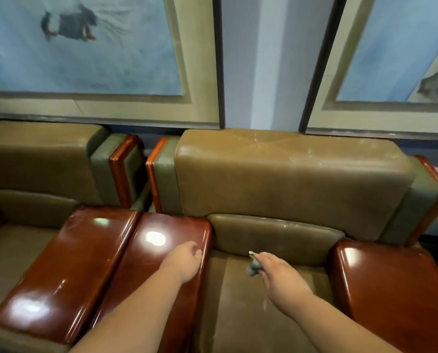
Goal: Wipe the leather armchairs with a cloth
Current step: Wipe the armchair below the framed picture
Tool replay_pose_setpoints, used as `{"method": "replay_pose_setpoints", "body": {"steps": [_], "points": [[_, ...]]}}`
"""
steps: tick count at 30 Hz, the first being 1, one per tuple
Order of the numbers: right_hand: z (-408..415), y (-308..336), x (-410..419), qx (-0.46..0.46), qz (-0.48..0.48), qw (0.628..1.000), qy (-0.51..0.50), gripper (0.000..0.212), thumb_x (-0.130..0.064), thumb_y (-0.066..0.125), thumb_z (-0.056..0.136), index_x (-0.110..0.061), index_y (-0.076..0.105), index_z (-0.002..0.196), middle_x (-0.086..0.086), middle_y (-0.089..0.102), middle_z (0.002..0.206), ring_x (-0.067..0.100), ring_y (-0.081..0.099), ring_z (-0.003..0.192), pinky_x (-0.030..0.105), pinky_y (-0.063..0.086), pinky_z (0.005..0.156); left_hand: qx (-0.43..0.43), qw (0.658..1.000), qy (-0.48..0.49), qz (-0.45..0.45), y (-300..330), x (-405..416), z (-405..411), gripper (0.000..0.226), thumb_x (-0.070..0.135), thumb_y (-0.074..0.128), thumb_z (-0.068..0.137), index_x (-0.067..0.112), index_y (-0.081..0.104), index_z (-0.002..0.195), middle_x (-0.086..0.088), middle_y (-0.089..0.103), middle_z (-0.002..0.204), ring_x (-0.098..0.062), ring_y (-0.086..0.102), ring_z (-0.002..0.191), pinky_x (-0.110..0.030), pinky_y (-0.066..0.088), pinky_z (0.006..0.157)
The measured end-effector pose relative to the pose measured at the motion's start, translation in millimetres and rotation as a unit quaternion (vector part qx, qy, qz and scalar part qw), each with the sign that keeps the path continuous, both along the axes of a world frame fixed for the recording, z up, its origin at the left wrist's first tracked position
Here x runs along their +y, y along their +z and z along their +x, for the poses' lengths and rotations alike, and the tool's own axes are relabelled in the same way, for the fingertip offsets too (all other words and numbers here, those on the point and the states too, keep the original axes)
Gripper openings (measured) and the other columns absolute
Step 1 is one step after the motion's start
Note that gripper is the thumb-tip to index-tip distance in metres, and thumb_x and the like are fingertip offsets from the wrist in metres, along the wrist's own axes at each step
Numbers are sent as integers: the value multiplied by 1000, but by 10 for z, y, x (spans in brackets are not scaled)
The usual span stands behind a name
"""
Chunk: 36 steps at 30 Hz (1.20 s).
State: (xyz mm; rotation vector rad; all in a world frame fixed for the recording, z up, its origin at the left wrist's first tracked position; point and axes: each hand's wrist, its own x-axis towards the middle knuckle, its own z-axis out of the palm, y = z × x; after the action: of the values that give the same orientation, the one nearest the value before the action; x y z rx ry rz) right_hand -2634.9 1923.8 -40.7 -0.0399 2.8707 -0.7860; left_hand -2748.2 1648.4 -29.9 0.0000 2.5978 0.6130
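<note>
- Head view: olive leather armchair (289,174) centre-right, a second armchair (34,159) at left, both under framed pictures (85,59).
- Left hand (184,261) rests on the glossy wooden armrest (161,250), fingers loosely curled, grip holding nothing.
- Right hand (276,271) over the seat cushion (238,314), grip pinched on a small grey cloth (253,268) bunched near the backrest.

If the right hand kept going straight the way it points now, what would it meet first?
Probably the small lumbar cushion at the back of the seat: the right hand, holding a grey cloth, points toward it, though depth is uncertain.
</note>
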Motion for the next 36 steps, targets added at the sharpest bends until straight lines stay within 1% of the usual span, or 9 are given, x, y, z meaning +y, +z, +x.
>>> {"method": "replay_pose_setpoints", "body": {"steps": [5, 8, 12, 16, 20, 25, 29, 32, 36], "points": [[-60, 303, 146, 13, 11, 999, 31, 32, -31, 47, 105, -40, 52, 136, -19, 55, 131, 7, 56, 119, 30, 49, 101, 54, 997, 50, 13, 335, 45, 138, 46, 37, 50, 108, 17, 56, 149, -5, 70, 133, -28, 63, 123, -36, 49, 106], [-86, 500, 256, 21, 29, 998, 52, 40, -31, 47, 106, -36, 49, 145, -15, 55, 140, 12, 55, 127, 30, 46, 107, 73, 997, 38, 7, 530, 123, 283, 46, 39, 50, 106, 22, 57, 149, -1, 69, 135, -25, 65, 121, -34, 50, 105], [-181, 864, 370, 39, 49, 996, 64, 38, -30, 47, 105, -31, 54, 142, -7, 57, 144, 17, 55, 130, 32, 43, 110, 113, 993, 1, -22, 902, 214, 357, 48, 45, 51, 104, 27, 56, 148, 2, 65, 143, -22, 60, 131, -34, 47, 109], [-301, 1239, 454, 41, 46, 996, 69, 29, -29, 45, 106, -31, 58, 131, -4, 60, 136, 23, 60, 120, 40, 49, 103, 155, 985, -43, -60, 1226, 343, 304, 50, 48, 51, 103, 28, 58, 148, 3, 68, 136, -20, 63, 125, -36, 50, 106], [-385, 1531, 552, 70, 24, 995, 64, 19, -28, 46, 104, -35, 60, 115, -9, 64, 118, 19, 64, 104, 40, 54, 90, 181, 981, -54, -50, 1394, 538, 207, 51, 49, 51, 103, 27, 57, 148, 2, 66, 140, -20, 62, 126, -36, 51, 107], [-468, 1668, 646, 98, 29, 993, 54, 18, -31, 47, 105, -36, 59, 118, -10, 63, 115, 17, 63, 100, 40, 54, 88, 209, 969, -111, -70, 1462, 760, 65, 51, 50, 50, 103, 29, 55, 150, 3, 65, 141, -19, 61, 127, -38, 52, 106], [-570, 1624, 753, 110, 35, 993, 38, 13, -32, 49, 105, -41, 57, 109, -14, 64, 108, 10, 61, 93, 34, 53, 84, 213, 955, -175, -109, 1470, 880, -146, 51, 49, 48, 103, 29, 56, 149, 3, 63, 144, -21, 59, 131, -41, 51, 108], [-674, 1585, 832, 116, 39, 992, 20, 15, -31, 50, 105, -40, 59, 114, -14, 64, 111, 11, 62, 99, 29, 49, 84, 227, 949, -188, -111, 1466, 922, -416, 50, 49, 48, 102, 29, 58, 147, 3, 64, 144, -21, 58, 132, -42, 50, 109], [-898, 1543, 866, 98, 47, 994, -2, 16, -30, 50, 106, -40, 59, 115, -14, 65, 114, 12, 62, 100, 34, 54, 89, 219, 953, -179, -110, 1387, 859, -845, 50, 49, 49, 102, 29, 59, 146, 4, 64, 143, -20, 59, 131, -39, 50, 109]]}}
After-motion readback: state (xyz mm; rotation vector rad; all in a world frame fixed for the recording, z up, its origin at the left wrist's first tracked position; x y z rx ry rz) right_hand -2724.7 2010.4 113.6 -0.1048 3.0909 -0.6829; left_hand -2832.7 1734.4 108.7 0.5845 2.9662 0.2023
